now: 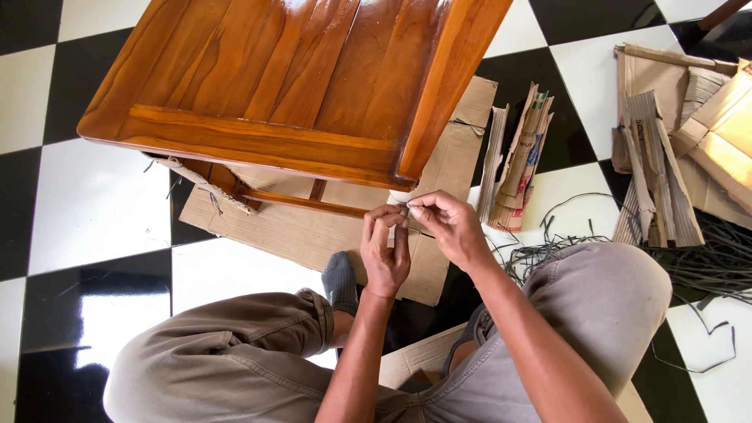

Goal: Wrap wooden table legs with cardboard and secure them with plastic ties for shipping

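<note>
Both hands pinched on a thin strap by the wooden chair

Left hand (385, 254) and right hand (446, 225) grip the dark strap (404, 210) just under the chair (313, 86), above flattened cardboard (313, 231).

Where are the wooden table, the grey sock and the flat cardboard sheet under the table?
wooden table (313, 70), head view, on its glossy top.
grey sock (340, 280), head view, mid-foot.
flat cardboard sheet (305, 235), head view, bare middle.

furniture packing spot: checkered tile floor (94, 204), cardboard scraps (674, 141), varnished table (298, 78).
</note>
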